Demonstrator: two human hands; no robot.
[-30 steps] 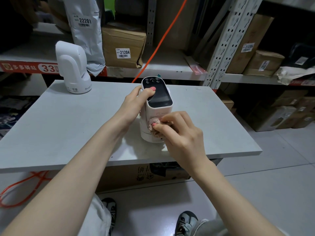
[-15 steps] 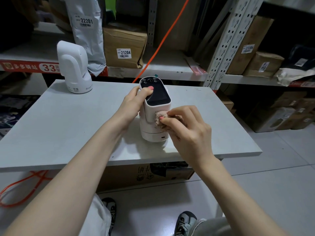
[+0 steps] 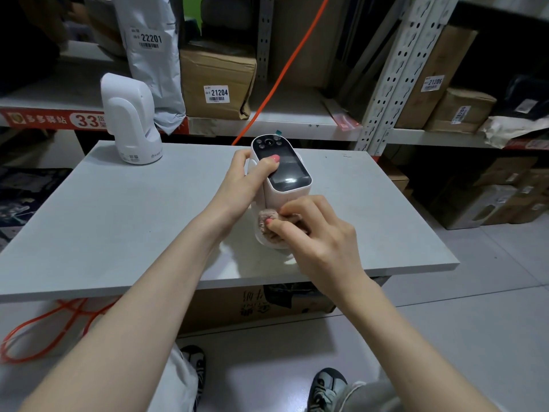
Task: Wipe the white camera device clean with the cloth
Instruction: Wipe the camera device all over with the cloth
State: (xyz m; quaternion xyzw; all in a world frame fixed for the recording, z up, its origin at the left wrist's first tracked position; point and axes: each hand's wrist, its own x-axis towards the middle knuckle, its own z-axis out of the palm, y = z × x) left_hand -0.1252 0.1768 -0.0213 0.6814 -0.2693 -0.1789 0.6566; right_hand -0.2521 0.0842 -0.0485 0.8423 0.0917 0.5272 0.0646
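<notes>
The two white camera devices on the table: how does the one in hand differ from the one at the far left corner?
The held camera device shows a dark glossy front panel with lenses on top; the far device shows only plain white. The held one is tilted, gripped by the left hand, while the right hand rubs a cloth on its base; the far one stands upright, untouched. Both are white with round bases, on the same table.
</notes>
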